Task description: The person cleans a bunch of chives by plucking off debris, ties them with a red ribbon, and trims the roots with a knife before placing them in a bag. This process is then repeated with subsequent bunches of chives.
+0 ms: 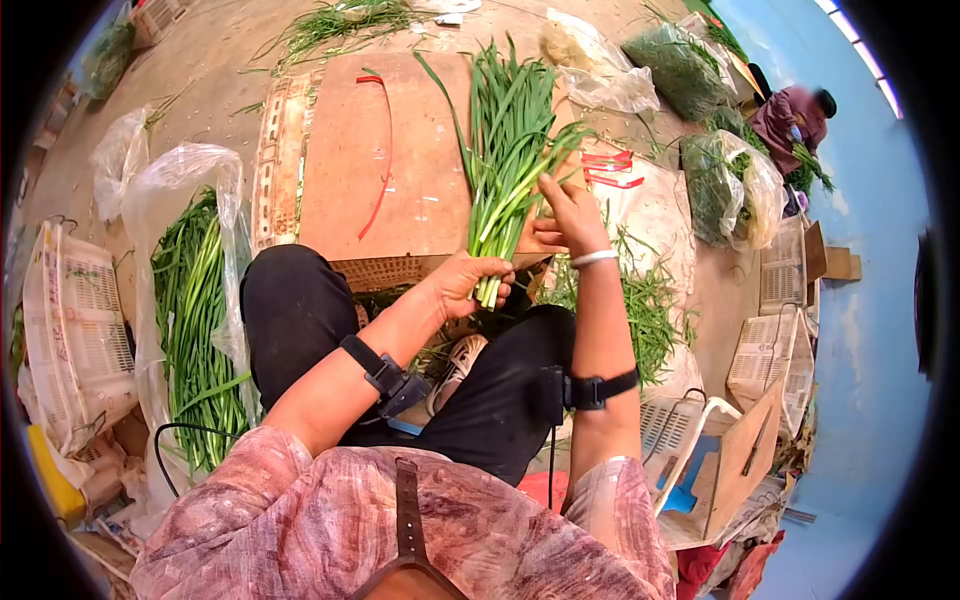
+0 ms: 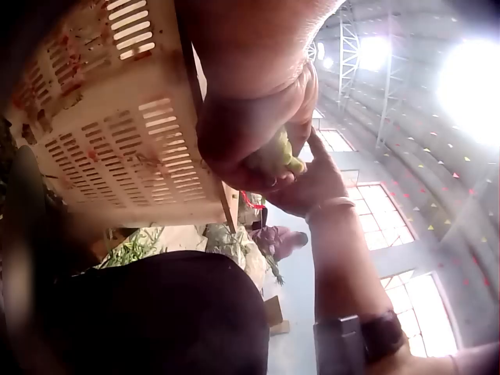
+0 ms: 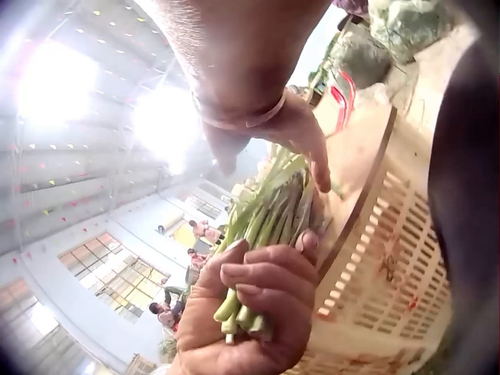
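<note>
A bundle of long green stalks [image 1: 508, 130] lies over the right part of a wooden board [image 1: 425, 140], its cut ends toward the person. The left hand [image 1: 468, 284] grips it near the cut ends; in the right wrist view the left hand's fingers [image 3: 273, 273] curl round the pale stems [image 3: 246, 319]. Beside the bundle's right edge is the right hand [image 1: 575, 218], fingers extended and parted, near the stalks; whether it touches them is unclear. One red strip [image 1: 388, 160] lies on the board's left part, and more red strips [image 1: 612, 168] lie at its right.
The board rests on a slatted plastic crate [image 2: 125, 148]. Loose greens [image 1: 645, 310] lie right of the knees. At the left stands an open plastic bag of greens [image 1: 195, 330]. Filled bags [image 1: 735, 185] and crates [image 1: 780, 350] stand at the right, with another person [image 1: 790, 125] behind.
</note>
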`<action>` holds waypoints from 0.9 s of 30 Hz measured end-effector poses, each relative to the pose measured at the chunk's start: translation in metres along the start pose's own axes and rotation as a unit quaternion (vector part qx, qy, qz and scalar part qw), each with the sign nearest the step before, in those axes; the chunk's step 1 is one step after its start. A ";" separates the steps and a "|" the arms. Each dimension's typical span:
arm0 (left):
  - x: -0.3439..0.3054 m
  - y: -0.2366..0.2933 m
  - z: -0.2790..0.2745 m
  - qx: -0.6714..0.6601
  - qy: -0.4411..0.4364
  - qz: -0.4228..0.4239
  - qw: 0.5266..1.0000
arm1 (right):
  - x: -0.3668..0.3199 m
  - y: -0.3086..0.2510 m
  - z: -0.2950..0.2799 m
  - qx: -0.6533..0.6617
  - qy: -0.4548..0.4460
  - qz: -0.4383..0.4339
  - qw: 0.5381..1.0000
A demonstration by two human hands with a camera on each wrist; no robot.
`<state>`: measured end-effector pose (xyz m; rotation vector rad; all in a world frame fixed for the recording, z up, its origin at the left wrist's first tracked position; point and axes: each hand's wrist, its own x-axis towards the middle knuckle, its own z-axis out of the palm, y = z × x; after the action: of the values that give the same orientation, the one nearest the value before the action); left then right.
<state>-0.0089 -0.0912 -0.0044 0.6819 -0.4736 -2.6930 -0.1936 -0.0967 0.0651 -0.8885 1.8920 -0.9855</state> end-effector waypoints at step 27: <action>0.011 -0.024 0.039 0.227 0.168 0.127 0.951 | -0.041 -0.004 0.019 -0.327 0.073 -0.108 0.936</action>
<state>-0.0434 -0.0650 0.0143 1.0944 -1.0234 -2.1768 -0.1583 -0.0701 0.0747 -1.4618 2.3373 -0.5389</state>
